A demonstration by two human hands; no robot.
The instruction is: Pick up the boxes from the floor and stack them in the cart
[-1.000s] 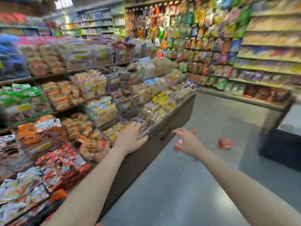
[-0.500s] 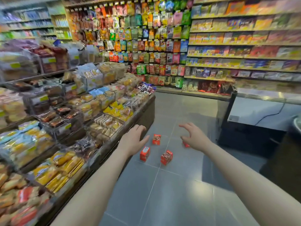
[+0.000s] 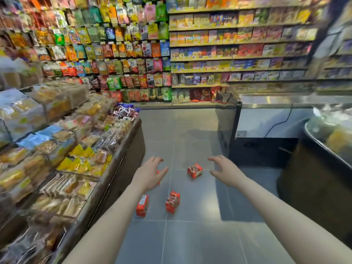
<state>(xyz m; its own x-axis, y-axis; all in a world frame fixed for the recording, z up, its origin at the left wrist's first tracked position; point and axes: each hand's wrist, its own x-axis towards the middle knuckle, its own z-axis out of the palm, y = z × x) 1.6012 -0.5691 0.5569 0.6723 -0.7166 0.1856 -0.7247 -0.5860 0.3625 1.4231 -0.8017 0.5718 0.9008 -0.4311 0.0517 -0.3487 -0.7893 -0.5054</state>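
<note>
- Left hand (image 3: 149, 173) and right hand (image 3: 226, 171) are reaching out over the grey tiled floor (image 3: 190, 241), fingers apart, gripping nothing.
- Three red boxes (image 3: 194, 170) (image 3: 173, 201) (image 3: 142, 205) are lying on the floor between and below them (a fourth is peeking out behind the left hand).

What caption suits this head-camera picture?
Both empty hands, left hand and right hand, reach toward red boxes on the shop floor.

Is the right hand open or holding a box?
Open: the right hand has spread fingers, nothing in them, with the nearest red cardboard box apart on the floor.
</note>
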